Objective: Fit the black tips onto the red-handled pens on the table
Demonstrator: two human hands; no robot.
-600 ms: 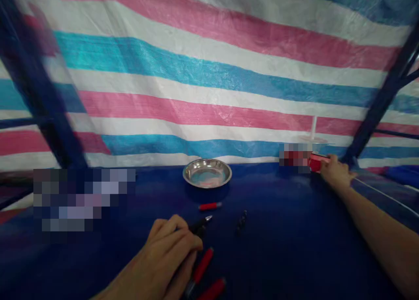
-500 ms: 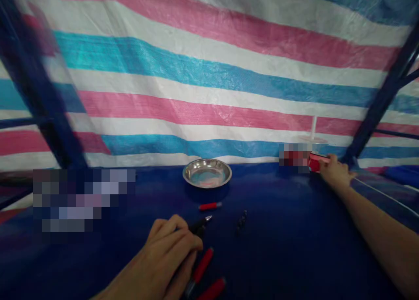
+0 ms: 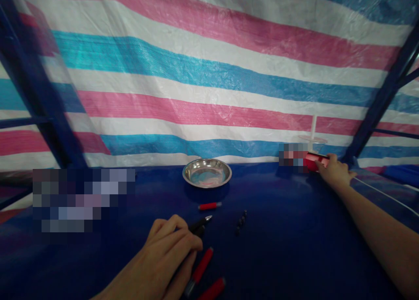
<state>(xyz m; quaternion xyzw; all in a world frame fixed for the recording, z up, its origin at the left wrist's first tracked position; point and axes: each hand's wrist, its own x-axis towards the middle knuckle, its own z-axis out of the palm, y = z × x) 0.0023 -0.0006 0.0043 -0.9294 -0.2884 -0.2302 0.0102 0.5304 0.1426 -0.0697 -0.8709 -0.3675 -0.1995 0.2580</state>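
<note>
My left hand [image 3: 175,252] lies low on the table with its fingers curled over black pens; one black pen [image 3: 200,223] with a silver tip pokes out past the fingertips, and the rest is hidden under the palm. Beside this hand are two red pieces with grey ends, one red-and-grey piece [image 3: 202,267] near the fingers and another red piece [image 3: 212,289] at the bottom edge. At the back right, my right hand [image 3: 335,172] is closed on the end of a red box [image 3: 317,161], whose left side is blurred out.
A round metal dish [image 3: 207,173] sits at the back middle of the blue table [image 3: 294,247]. In front of it lie a short red piece [image 3: 209,206] and small dark pieces [image 3: 241,222] in a row. A white rod [image 3: 313,127] on a clear disc stands behind the box.
The red box has tilted or shifted slightly left in my right hand, which has moved a little. My left hand and the things around it look the same.
</note>
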